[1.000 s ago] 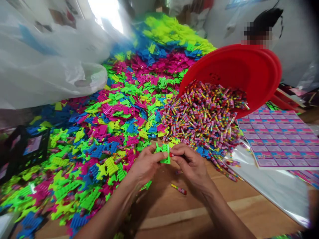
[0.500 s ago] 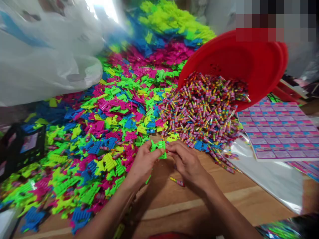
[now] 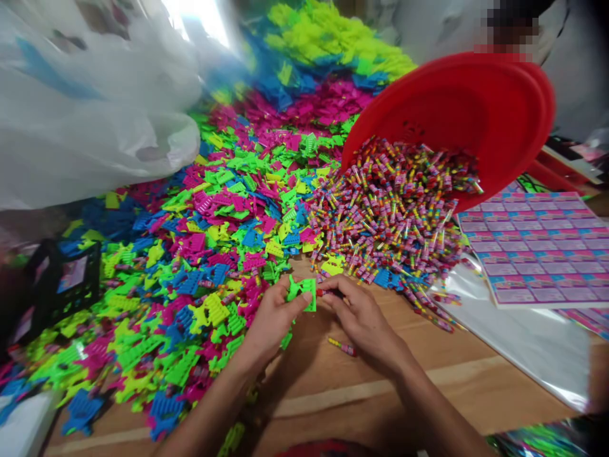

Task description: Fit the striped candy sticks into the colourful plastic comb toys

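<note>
Honestly, with the left hand (image 3: 272, 319) pinching the green plastic piece (image 3: 310, 285) over the bench (image 3: 340, 403) and the right hand (image 3: 361, 317) gripping a red-ended stick (image 3: 320, 292) beside it, one sloppy pinch could drop either.

No txt legible: print on card sheet (image 3: 537, 254) too sm., dark mark (image 3: 413, 131) inside red tub (image 3: 516, 127) blurred, labels on sm. sticks (image 3: 390, 203) & card (image 3: 73, 274) by black crate (image 3: 90, 282) unreadable

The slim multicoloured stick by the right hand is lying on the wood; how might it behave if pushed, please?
The stick would probably roll if nudged sideways, as it looks rounded. It is likely light, looking small beside the right hand. It seems fairly stiff, lying straight on the tabletop.
</note>
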Available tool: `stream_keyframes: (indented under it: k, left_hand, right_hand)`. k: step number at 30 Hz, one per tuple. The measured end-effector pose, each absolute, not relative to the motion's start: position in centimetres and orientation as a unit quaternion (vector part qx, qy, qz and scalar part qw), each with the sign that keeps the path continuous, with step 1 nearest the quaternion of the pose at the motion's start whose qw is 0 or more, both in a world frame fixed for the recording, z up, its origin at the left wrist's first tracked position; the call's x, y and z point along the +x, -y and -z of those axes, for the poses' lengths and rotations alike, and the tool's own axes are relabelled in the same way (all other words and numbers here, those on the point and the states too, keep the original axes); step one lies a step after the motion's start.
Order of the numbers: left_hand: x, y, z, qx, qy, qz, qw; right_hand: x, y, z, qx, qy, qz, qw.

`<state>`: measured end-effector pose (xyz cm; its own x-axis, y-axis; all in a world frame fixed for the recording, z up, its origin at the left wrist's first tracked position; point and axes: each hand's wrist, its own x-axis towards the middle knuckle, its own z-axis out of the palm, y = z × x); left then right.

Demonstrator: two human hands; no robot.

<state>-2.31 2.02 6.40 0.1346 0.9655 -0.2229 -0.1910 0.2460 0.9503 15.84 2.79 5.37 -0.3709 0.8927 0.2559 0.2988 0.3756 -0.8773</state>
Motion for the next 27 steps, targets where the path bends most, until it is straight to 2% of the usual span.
stream_keyframes:
  k: [5, 15, 22, 24, 27]
  left_hand:
    - [-2.6, -1.5, -6.1, 0.410, -0.480, -0.449, 0.633]
    - [-3.0, -0.8, -7.4, 0.428, -0.524, -0.426, 0.601]
    - [-2.7, -0.2, -7.5, 0.379, -0.520, -0.447, 0.621]
    - [-2.5, 0.2, -7.7, 0.353, -0.494, -0.461, 0.647]
    - [-2.6, 0.7, -8.2, 0.363, -0.479, -0.488, 0.633]
  right_hand:
    - [15.1, -2.6, -4.3, -0.439, 0.673, -0.417, 0.424]
    - [14.1, -2.6, -3.9, -0.423, 0.609, -0.507, 0.439]
    - [14.1, -2.3, -4.7, -0.405, 0.699, -0.395, 0.438]
    - [14.5, -1.9, -4.1, -0.386, 0.748, -0.332, 0.426]
    - [14.9, -2.5, -2.0, -0.377, 0.790, -0.224, 0.429]
